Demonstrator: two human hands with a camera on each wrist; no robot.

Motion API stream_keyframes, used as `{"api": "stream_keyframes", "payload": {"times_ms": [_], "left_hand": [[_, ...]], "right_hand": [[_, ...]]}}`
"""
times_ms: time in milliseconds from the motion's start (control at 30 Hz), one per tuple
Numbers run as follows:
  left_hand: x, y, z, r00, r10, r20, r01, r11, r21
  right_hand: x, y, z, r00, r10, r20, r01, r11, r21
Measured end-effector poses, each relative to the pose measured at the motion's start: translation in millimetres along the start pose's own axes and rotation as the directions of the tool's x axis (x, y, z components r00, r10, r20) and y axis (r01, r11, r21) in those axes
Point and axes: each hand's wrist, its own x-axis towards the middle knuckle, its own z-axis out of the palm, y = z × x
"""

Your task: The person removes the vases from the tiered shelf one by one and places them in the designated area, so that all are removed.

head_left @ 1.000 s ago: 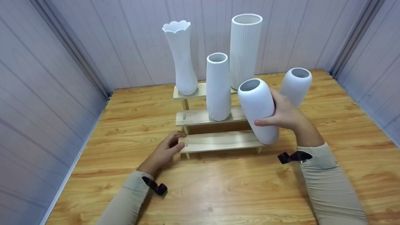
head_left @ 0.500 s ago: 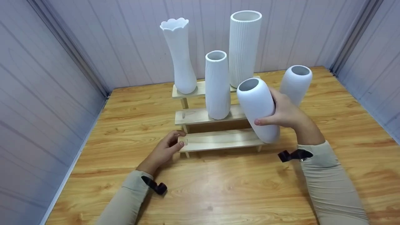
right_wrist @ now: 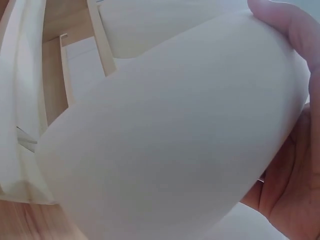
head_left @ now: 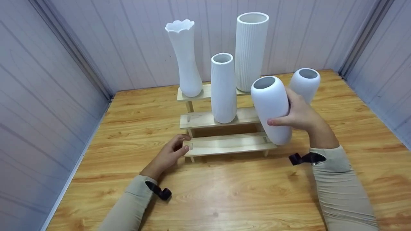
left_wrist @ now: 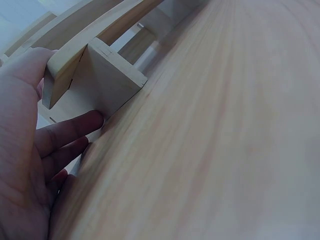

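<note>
A smooth white vase [head_left: 271, 106] with rounded shoulders is gripped by my right hand [head_left: 297, 112], thumb across its front. It leans, its mouth towards the upper left, with its base beside the right end of the lowest step. That vase fills most of the right wrist view. My left hand [head_left: 170, 152] holds the left end of the lowest step of a tiered wooden stand [head_left: 224, 144]. In the left wrist view, fingertips [left_wrist: 92, 120] touch the stand's side board. A slender white vase [head_left: 223, 89] stands upright on the middle step.
On the top step stand a scalloped-rim white vase [head_left: 186, 61] at left and a tall ribbed vase [head_left: 252, 53] at right. Another smooth white vase [head_left: 306, 83] is partly hidden behind my right hand. Panelled walls [head_left: 138, 48] enclose the wooden table [head_left: 224, 192].
My right hand has moved slightly right and up with the vase, which is now a little more upright, uncovering the lowest step's right end. My left hand stays in place.
</note>
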Motion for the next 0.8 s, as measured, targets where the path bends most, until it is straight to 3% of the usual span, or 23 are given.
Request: {"api": "stream_keyframes", "payload": {"times_ms": [133,233,300,800], "left_hand": [[-0.1,3.9,0.4,1.000,-0.013,-0.001,0.013,1.000,0.015],[3.9,-13.1,1.5,1.000,-0.026,-0.010,0.026,1.000,0.006],[4.2,-16.4,1.7,1.000,-0.030,-0.010,0.030,1.000,-0.001],[3.5,-18.0,0.8,1.000,-0.011,-0.011,0.011,1.000,0.008]], "right_hand": [[-1.3,-2,-3,1.000,0.006,-0.010,-0.006,1.000,0.010],[-2.5,-3,-5,1.000,0.005,-0.014,-0.005,1.000,0.027],[-3.1,-4,-7,1.000,0.007,-0.015,-0.006,0.999,0.031],[-5.7,-2,-19,0.998,-0.042,-0.053,0.046,0.996,0.075]]}}
